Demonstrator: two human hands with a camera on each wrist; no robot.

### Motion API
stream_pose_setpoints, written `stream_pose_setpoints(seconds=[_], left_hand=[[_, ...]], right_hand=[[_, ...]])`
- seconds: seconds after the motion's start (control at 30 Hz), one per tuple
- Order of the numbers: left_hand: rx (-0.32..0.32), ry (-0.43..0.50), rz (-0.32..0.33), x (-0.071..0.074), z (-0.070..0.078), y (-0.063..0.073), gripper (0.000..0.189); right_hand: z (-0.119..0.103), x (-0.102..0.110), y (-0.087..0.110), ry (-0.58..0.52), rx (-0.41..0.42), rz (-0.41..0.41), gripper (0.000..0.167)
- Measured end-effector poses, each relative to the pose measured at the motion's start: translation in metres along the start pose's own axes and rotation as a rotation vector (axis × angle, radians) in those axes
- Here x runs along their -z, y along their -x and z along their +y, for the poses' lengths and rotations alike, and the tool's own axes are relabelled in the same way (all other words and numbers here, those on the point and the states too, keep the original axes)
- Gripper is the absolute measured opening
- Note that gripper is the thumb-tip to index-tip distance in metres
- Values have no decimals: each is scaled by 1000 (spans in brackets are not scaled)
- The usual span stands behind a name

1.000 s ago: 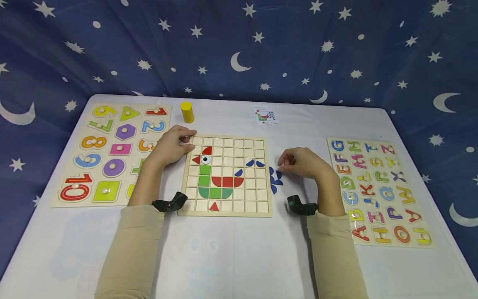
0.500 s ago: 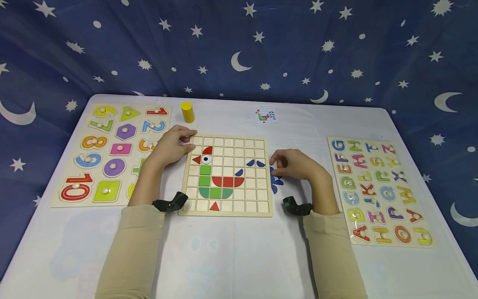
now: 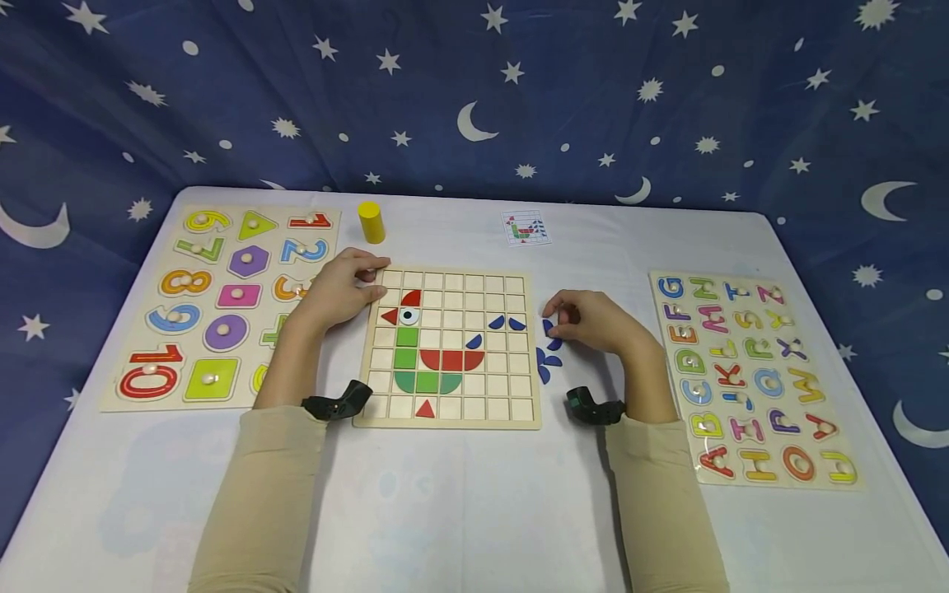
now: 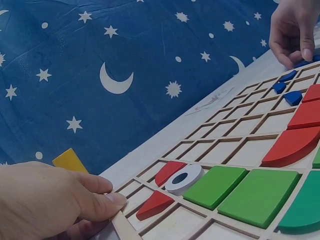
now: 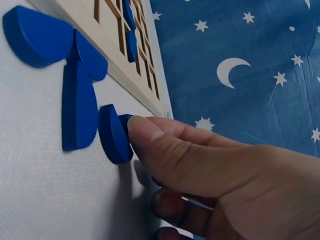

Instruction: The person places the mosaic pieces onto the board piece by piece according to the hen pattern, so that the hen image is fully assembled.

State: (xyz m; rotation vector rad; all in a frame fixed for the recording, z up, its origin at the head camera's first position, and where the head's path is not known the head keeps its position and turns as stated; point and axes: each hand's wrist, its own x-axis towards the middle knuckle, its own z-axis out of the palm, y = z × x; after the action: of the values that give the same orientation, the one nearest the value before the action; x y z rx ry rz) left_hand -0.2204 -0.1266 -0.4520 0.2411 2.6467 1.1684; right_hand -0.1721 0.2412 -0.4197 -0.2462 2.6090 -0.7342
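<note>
At the far left corner of the wooden grid board (image 3: 497,395), my left hand (image 3: 341,288) grips the edge, thumb and index finger at the frame. Red, green and blue pieces and a white eye disc (image 4: 185,179) lie in the board's squares. Beside the board's right edge, my right hand (image 3: 596,319) pinches a blue rounded piece (image 3: 547,326) between thumb and index finger. The thumb hides most of that piece in the right wrist view. Just beneath it, another blue piece (image 5: 115,135) stands near the thumb tip, and several more blue pieces (image 5: 79,107) lie on the cloth.
A number-and-shape puzzle board (image 3: 282,218) lies left, partly under the left forearm. To the right is a letter puzzle board (image 3: 749,387). A yellow cylinder (image 3: 372,223) stands behind the left hand. A small pattern card (image 3: 526,229) lies at the back of the white table (image 3: 460,511).
My right hand first moved left to the blue pieces by the board, then drew back slightly right with one blue piece. My left hand and the board have stayed put.
</note>
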Motion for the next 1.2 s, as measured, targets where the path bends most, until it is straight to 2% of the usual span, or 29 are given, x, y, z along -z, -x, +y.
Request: stream_pose_setpoints(seconds=[0.13,0.4,0.63,0.87,1.03,1.2], left_hand=[[0,-3,-2,0,0,0,45],[0,1,-5,1,1,1,45],[10,9,-2,1,1,1,45],[15,6,-4,1,1,1,45],[14,5,-8,0,0,0,46],[12,3,-5,0,0,-1,46]], right_hand=[[1,0,0,-19,-1,-4,27],[1,-1,0,0,37,8,22],[0,1,-1,4,-9,20,22],[-1,4,2,-10,12,59,15],[-14,3,3,-30,55,85,13],[-35,-6,-1,-32,121,42,11]])
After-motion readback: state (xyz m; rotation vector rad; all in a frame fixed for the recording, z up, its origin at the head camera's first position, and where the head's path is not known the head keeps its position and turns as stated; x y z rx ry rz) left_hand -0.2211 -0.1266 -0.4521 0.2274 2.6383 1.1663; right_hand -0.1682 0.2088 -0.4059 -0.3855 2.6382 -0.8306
